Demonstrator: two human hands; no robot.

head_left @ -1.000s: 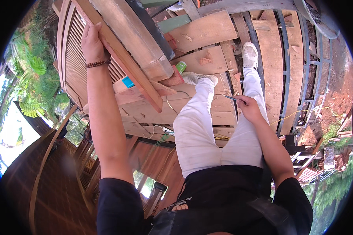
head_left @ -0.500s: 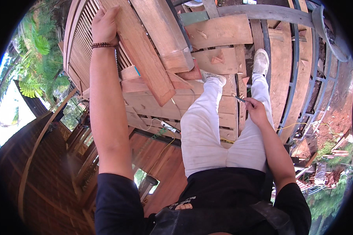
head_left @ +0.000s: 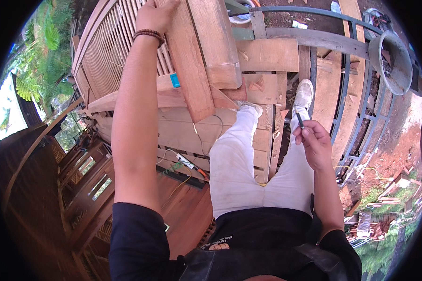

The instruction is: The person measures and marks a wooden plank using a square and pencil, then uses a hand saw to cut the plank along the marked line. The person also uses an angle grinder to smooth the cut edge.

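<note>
At the upper left my left hand (head_left: 154,18) grips a long reddish-brown wooden board (head_left: 192,70), its fingers partly hidden at the picture's top edge. The board slants over a slatted wooden panel (head_left: 112,51) and lies alongside a thicker wooden beam (head_left: 216,40). Beside the board, on the panel's frame, sits a small turquoise object (head_left: 175,80) whose kind I cannot make out. My right hand (head_left: 315,140) is held above my right leg. Its fingers pinch a slim dark pencil (head_left: 299,118) pointing away from me.
My shoes stand on wooden planks (head_left: 267,57) with wood offcuts (head_left: 257,85) on them. A power strip (head_left: 185,161) with cords lies left of my legs. A grey bucket (head_left: 390,63) stands at the far right, near dark metal bars (head_left: 344,89).
My right hand has turned the pencil from pointing left to pointing away and looks raised. The left hand keeps its grip on the board. The whole view has shifted somewhat.
</note>
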